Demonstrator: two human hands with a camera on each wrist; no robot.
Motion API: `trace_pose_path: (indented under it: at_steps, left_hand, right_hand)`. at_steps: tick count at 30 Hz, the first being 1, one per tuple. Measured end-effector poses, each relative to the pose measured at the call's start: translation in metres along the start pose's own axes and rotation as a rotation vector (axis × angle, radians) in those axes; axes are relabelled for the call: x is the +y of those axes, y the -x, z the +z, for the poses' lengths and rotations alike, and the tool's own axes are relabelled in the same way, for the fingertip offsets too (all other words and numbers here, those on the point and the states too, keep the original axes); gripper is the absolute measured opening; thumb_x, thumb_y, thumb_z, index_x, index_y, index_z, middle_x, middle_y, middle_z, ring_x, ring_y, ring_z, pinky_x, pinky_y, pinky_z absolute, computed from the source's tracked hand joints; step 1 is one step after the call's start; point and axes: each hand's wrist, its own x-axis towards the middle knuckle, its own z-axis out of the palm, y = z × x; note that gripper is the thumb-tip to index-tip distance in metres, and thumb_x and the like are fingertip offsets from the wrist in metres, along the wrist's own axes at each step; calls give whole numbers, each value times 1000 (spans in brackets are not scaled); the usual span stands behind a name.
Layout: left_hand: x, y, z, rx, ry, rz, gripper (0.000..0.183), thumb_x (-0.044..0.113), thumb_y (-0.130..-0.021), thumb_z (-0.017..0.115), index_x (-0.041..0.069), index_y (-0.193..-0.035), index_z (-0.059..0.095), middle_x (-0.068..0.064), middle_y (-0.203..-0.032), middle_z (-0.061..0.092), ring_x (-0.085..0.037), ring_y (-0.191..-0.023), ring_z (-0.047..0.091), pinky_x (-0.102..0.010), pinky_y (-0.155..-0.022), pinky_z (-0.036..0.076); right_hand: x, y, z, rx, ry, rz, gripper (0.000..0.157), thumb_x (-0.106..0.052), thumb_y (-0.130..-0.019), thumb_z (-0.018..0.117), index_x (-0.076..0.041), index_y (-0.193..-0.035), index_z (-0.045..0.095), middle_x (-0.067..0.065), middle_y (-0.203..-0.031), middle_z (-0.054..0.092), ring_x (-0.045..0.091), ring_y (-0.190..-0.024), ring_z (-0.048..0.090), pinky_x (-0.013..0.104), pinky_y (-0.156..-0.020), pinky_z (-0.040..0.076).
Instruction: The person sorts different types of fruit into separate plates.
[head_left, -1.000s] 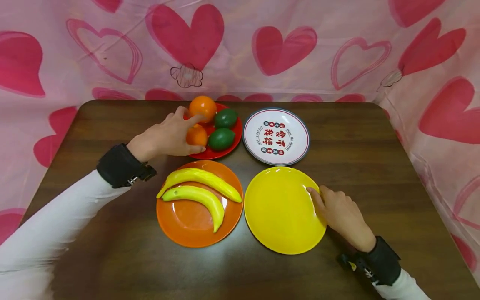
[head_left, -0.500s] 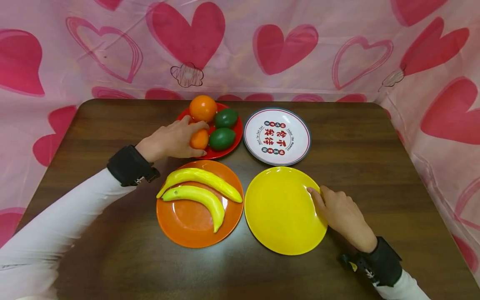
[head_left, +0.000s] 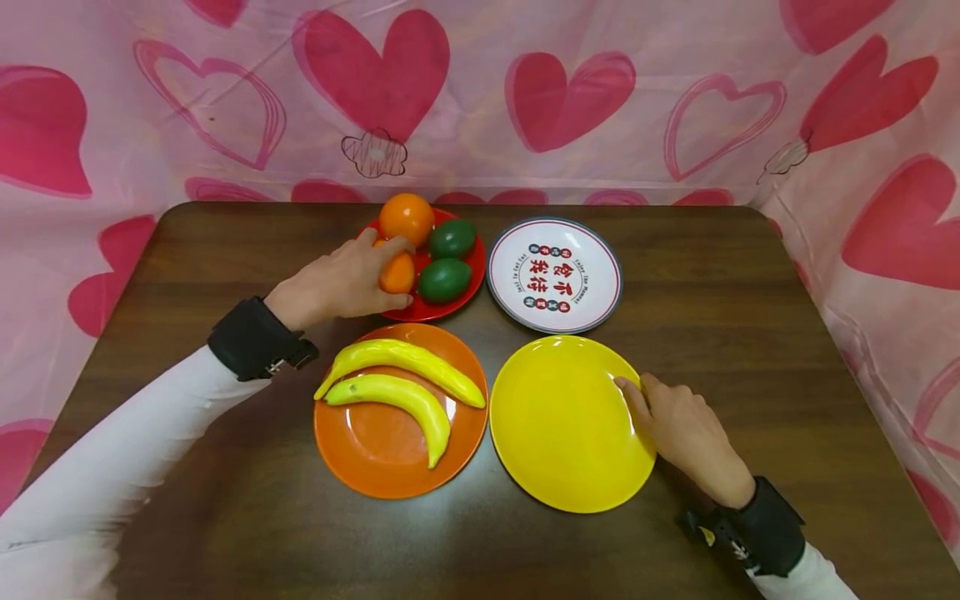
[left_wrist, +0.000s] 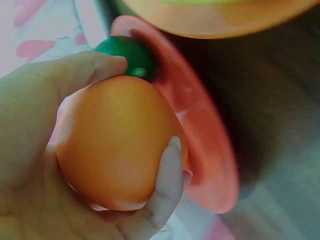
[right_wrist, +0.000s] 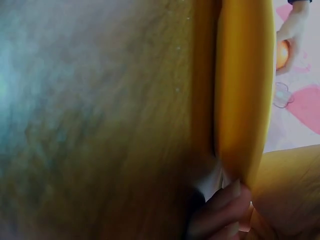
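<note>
My left hand [head_left: 330,279] grips a toy orange [head_left: 397,271] over the red plate [head_left: 420,312]. In the left wrist view, thumb and fingers curl round this orange [left_wrist: 120,140]. A second, larger orange [head_left: 407,218] and two green lemon-shaped fruits [head_left: 444,281] lie on the same plate. At the right rim of the bare yellow plate [head_left: 570,425], my right hand [head_left: 686,433] pinches the edge. The right wrist view shows its fingers [right_wrist: 225,210] under the rim, with the thumb on the upper side.
Two toy bananas [head_left: 397,400] lie on an orange plate [head_left: 375,479], left of the yellow one. Behind the yellow plate is a white plate [head_left: 555,275] with printed characters. A heart-patterned cloth [head_left: 480,100] hangs along the back of the brown table [head_left: 712,292].
My left hand has closed round the smaller orange, which has shifted slightly away from me in the grip. The right hand and the plates have stayed in place.
</note>
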Motion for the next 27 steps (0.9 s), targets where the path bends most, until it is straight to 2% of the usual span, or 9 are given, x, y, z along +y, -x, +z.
trace_pose_path:
  at_steps: [4,8,12,16,19,24,27]
  left_hand:
    - [15,8,-8,53,-5,26,66,48,-82,70,23,-137,44,-16,-119,42,-33,-98,51,-47,-71,52]
    - [43,15,-15,73,32,92,68,49,-83,70,23,-140,44,-14,-120,43,-27,-95,54,-43,-73,53]
    - [75,19,-18,87,65,203,69,52,-82,70,22,-139,45,-10,-116,46,-22,-92,54,-34,-71,52]
    - [106,20,-17,104,35,307,70,54,-83,67,22,-141,44,-8,-118,47,-20,-94,52,-29,-70,50]
    - [126,21,-13,76,6,362,71,54,-85,65,23,-144,41,-7,-123,47,-19,-96,49,-27,-71,48]
    - [156,24,1,-29,-44,401,72,56,-86,61,29,-148,37,-8,-134,45,-18,-99,49,-27,-69,47]
    - [170,27,9,-82,-61,428,72,55,-86,62,32,-149,35,-9,-140,42,-19,-103,49,-31,-73,49]
  right_hand:
    - [-1,0,0,-1,6,5,71,-67,-95,27,-1,-104,51,6,-69,47,20,-56,46,33,-53,41]
    - [-2,1,0,4,14,4,72,-67,-95,27,0,-105,50,7,-68,46,20,-55,46,33,-53,41]
    - [-2,3,0,13,21,-2,71,-66,-96,26,0,-104,50,7,-68,45,21,-54,46,34,-52,40]
    - [-2,2,1,5,22,7,71,-67,-96,25,-1,-103,50,7,-69,45,21,-55,46,34,-52,40]
    - [-2,1,1,-9,20,13,72,-68,-96,25,-1,-105,49,7,-70,46,21,-56,46,34,-53,40]
    - [-2,1,1,-11,24,16,71,-68,-95,25,-1,-106,49,7,-70,46,21,-56,47,33,-54,41]
    - [-3,2,1,-5,22,10,71,-67,-96,26,-1,-106,49,7,-70,47,21,-55,46,33,-53,41]
